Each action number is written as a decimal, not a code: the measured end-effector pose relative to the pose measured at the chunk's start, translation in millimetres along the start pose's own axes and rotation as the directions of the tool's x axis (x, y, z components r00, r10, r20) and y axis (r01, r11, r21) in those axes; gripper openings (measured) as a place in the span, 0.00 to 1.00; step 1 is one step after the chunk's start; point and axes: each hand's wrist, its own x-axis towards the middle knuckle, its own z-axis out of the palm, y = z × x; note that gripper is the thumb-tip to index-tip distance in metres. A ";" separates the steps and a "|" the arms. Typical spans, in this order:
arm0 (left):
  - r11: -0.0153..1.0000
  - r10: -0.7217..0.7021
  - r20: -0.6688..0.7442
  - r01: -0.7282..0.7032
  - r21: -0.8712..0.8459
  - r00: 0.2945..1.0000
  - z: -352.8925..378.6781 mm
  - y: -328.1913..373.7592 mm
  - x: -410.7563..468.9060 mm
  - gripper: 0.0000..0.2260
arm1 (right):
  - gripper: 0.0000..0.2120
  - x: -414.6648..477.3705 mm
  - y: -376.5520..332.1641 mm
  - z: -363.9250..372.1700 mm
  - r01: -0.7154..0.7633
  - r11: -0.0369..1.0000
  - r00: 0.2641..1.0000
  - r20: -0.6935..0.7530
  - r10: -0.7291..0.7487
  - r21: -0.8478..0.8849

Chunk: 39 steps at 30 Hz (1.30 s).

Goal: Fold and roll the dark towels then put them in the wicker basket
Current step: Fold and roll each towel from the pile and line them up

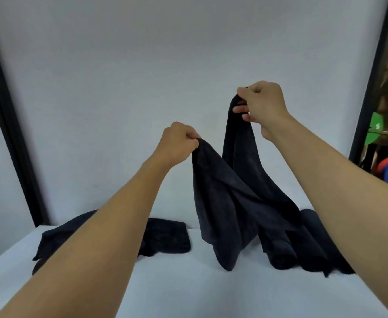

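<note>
My left hand (179, 143) and right hand (260, 103) each pinch a corner of one dark towel (229, 203) (right higher). Its lower end touches the tabletop (188, 290).

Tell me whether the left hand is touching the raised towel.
Touching. The head view shows the left hand pinching a corner of the raised towel.

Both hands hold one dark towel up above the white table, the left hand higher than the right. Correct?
Not quite. In the head view the right hand is the higher one; the left hand pinches its corner lower. Both do hold one dark towel above the white table.
</note>
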 end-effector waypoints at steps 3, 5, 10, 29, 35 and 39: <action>0.984 -0.100 -0.035 0.093 -0.153 0.994 -5.8 -1.1 -1.8 0.12 | 0.06 6.2 6.6 -18.7 -0.016 0.999 0.998 -0.060 0.013 -0.051; 0.936 -0.198 -0.094 0.159 -0.313 0.976 -17.7 -9.0 -2.0 0.11 | 0.07 14.6 11.9 -35.6 -0.071 0.997 0.992 -0.110 0.067 -0.024; 0.893 -0.315 -0.345 0.153 -0.424 0.884 -58.8 -34.3 -3.7 0.07 | 0.08 35.4 41.3 -79.7 -0.226 0.959 0.942 -0.213 0.259 0.171; 0.985 0.145 -0.260 -0.113 0.133 0.955 -45.4 14.2 9.7 0.05 | 0.14 -46.3 10.2 54.7 0.319 0.877 0.838 0.539 -0.085 -0.358; 0.984 0.063 -0.100 -0.045 0.172 0.993 -57.4 -0.5 5.7 0.10 | 0.13 -21.9 22.4 50.7 0.304 0.884 0.872 0.479 -0.107 -0.355; 0.929 -0.123 0.064 0.092 0.360 0.990 -57.3 -31.4 1.4 0.07 | 0.15 -3.3 26.9 42.2 0.158 0.947 0.907 0.421 -0.028 -0.279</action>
